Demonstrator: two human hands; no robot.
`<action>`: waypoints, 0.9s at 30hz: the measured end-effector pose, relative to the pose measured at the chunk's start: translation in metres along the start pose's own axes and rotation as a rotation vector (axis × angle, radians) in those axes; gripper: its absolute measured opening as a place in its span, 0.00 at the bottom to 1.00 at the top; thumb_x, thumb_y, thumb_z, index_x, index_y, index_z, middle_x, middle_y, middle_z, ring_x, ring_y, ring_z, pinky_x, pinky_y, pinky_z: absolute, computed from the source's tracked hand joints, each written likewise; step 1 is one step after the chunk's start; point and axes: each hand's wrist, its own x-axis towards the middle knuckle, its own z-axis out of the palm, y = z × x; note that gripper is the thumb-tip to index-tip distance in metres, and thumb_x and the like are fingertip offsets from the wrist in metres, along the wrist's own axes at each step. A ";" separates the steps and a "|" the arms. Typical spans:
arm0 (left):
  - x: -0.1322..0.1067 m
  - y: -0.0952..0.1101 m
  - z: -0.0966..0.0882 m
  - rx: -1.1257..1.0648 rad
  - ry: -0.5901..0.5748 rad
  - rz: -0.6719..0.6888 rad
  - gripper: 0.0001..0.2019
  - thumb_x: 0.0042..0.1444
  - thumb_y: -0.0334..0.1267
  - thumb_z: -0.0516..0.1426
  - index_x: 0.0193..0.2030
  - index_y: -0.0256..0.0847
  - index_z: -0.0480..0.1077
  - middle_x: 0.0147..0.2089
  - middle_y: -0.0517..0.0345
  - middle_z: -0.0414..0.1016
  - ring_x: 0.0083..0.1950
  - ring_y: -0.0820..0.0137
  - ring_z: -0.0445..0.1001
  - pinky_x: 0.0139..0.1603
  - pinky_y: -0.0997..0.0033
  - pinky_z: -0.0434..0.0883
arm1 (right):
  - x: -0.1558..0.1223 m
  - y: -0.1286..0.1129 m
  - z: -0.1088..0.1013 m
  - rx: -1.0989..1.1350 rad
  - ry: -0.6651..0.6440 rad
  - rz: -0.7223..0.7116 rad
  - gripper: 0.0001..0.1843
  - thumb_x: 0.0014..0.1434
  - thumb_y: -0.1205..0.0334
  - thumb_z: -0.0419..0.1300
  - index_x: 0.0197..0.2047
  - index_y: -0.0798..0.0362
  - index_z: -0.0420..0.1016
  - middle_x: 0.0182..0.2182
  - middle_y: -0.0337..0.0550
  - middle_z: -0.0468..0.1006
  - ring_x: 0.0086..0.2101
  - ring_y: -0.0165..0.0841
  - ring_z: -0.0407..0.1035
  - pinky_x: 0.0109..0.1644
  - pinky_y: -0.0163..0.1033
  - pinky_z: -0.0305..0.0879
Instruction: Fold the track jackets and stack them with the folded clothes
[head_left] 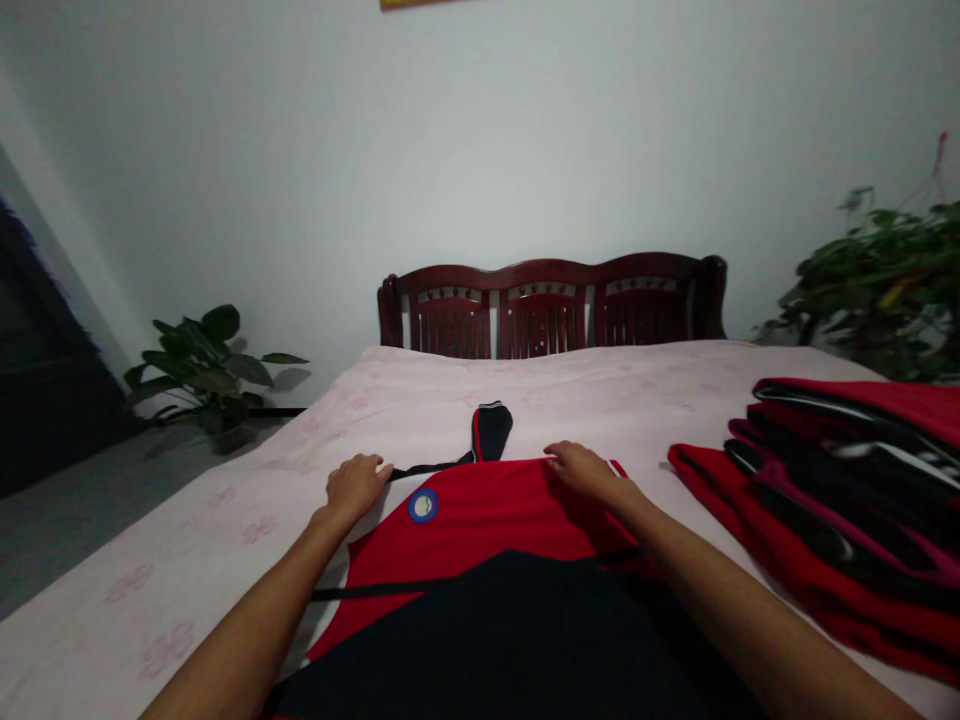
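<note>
A red, navy and white jacket (480, 530) with a round blue-rimmed badge lies on the bed, folded into a broad panel. From its far edge a narrow navy piece (493, 432) with a red stripe and white trim sticks out, perhaps a sleeve end. At the jacket's far left corner, my left hand (358, 485) has its fingers closed over the edge. My right hand (581, 468) rests along the far edge towards the right, its fingers stretched out and slightly apart, touching the red cloth. The jacket's near part runs out of view between my forearms.
On the right stands a stack of folded red, black and magenta clothes (832, 510). The pale pink flowered bed sheet (247, 560) spreads around the jacket. Beyond it is a dark red wooden headboard (540, 305). Potted plants (206, 365) stand left and right of the bed.
</note>
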 end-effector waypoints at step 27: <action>0.051 -0.037 0.033 -0.591 -0.262 -0.255 0.20 0.38 0.45 0.67 0.36 0.32 0.76 0.29 0.45 0.81 0.32 0.52 0.79 0.27 0.62 0.73 | 0.034 0.064 0.032 0.000 -0.171 0.160 0.28 0.54 0.55 0.59 0.59 0.49 0.74 0.48 0.48 0.80 0.43 0.39 0.74 0.43 0.39 0.65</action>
